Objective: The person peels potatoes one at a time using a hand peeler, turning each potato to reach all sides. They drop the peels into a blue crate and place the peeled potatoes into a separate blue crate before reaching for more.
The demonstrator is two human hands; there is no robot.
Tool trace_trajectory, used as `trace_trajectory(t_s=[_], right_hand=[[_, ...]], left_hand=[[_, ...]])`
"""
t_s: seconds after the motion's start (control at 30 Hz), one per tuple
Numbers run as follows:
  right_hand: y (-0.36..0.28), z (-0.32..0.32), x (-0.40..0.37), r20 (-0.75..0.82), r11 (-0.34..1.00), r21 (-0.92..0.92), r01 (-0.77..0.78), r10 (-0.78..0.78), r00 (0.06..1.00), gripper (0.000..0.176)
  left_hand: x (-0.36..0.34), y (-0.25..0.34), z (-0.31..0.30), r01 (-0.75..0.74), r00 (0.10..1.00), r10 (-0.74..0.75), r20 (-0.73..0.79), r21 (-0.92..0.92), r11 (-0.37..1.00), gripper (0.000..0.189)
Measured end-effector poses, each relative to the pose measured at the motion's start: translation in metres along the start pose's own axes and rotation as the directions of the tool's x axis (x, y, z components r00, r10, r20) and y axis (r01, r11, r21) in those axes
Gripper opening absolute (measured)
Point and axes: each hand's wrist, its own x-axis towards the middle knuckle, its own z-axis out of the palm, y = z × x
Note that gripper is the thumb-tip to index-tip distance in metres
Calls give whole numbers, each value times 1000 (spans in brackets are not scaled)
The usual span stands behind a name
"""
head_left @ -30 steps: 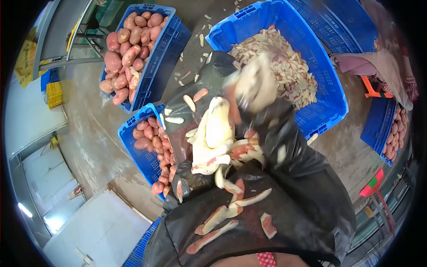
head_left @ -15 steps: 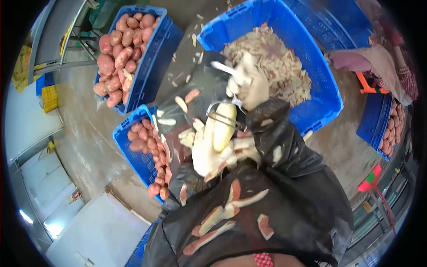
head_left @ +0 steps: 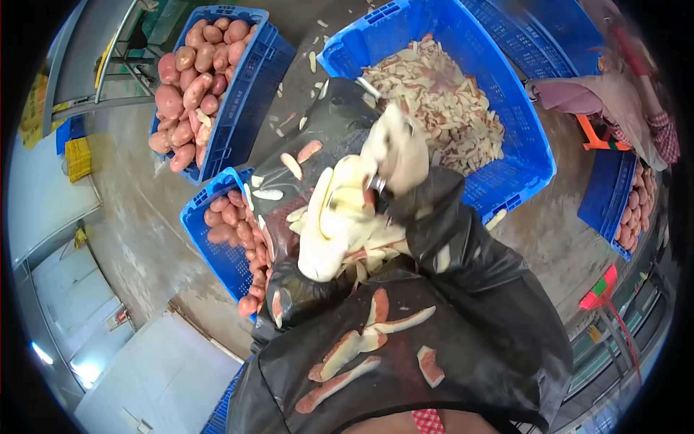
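My left hand [head_left: 316, 242], in a white glove, is wrapped round a pale, peeled potato [head_left: 345, 177] above my lap. My right hand [head_left: 400, 148], also gloved and blurred, is closed on a peeler [head_left: 369, 88]. Its white handle end sticks out past my fingers, and its metal head lies at the potato's right side, mostly smeared. Loose peelings [head_left: 376, 253] are heaped beneath both hands. More red-skinned strips [head_left: 345, 356] lie on my black apron [head_left: 477, 347].
Ahead stands a blue crate [head_left: 531, 148] with a heap of peelings. Red potatoes fill a crate [head_left: 249, 108] at upper left and lie in another crate [head_left: 210, 249] beside my left arm. At right are a person's checked sleeve [head_left: 663, 137], another potato crate [head_left: 600, 195] and a broom [head_left: 600, 286].
My right hand has come down and left, closer over the potato, with the peeler. My left hand has shifted slightly left and turned. The peelings on the apron lie as before.
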Motion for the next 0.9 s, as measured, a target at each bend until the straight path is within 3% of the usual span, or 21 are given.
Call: trace_trajectory(t_s=[0.07,0.1,0.13,0.17,0.2,0.23,0.27,0.33,0.37,0.4,0.47,0.5,0.53,0.6,0.67,0.73,0.77,0.8,0.83,0.87,0.9], right_hand=[[0,-43,43,-51,978,139,154,-149,988,35],[-11,-48,56,-266,914,397,81,31,964,33],[-15,-43,45,-72,888,445,115,-92,993,34],[-21,-22,29,-65,889,441,119,-100,993,34],[-24,10,4,-13,984,122,130,-130,991,36],[-23,26,-12,43,968,-207,141,-135,990,39],[-14,8,13,-18,965,244,-93,100,995,37],[-24,-17,46,-219,898,431,82,16,976,36],[-29,-24,37,14,936,348,49,-58,998,38],[-14,-21,27,210,830,558,-14,-125,970,36],[-15,26,-9,152,956,264,-126,88,985,39],[-14,10,18,-144,994,108,-9,24,989,44],[-20,-16,47,-177,921,390,-1,76,981,46],[-37,-16,32,132,878,469,-99,41,990,44],[-7,14,-8,266,972,235,14,-78,961,42],[-3,-4,31,-22,966,256,29,-24,999,40],[-12,-18,49,-95,915,397,79,-45,995,40],[-27,-18,50,-24,885,460,70,-67,997,42],[-21,-11,40,245,805,592,-29,-146,958,42],[-13,9,13,470,716,677,-171,-242,849,42],[-5,21,-9,332,955,282,91,-186,925,40]], left_hand=[[2,-14,-4,11,1000,-14,-13,-177,984,80],[1,-8,-3,3,999,-8,-36,-148,989,80],[3,-12,-5,-10,999,5,-36,-144,989,80],[6,-22,-7,-51,999,46,-30,-206,977,80],[1,-28,-6,-68,998,63,-28,-269,961,81],[-2,-25,0,-7,997,-18,-78,-310,951,79],[-4,-27,-1,-3,997,-20,-73,-309,951,79],[-2,-34,-3,-26,993,-19,-116,-381,924,78],[-2,-33,3,-22,991,-51,-126,-517,856,72],[1,-36,5,-27,990,-47,-129,-518,855,72],[-7,-51,4,50,980,-174,-100,-717,695,66],[-11,-60,0,116,973,-227,-46,-752,648,59],[-12,-54,1,110,975,-219,-48,-750,652,59],[-6,-38,8,188,897,-438,-56,-849,493,52],[-9,-44,8,135,914,-398,-75,-871,473,47],[-4,-39,1,263,917,-375,139,-916,303,47],[-5,-38,-2,275,924,-351,149,-898,344,41],[-8,-39,-5,268,928,-345,143,-898,349,41],[-6,-40,-7,281,936,-297,187,-907,313,42],[-8,-42,-6,298,938,-261,229,-916,267,43],[-11,-40,0,247,946,-261,190,-946,209,45]])
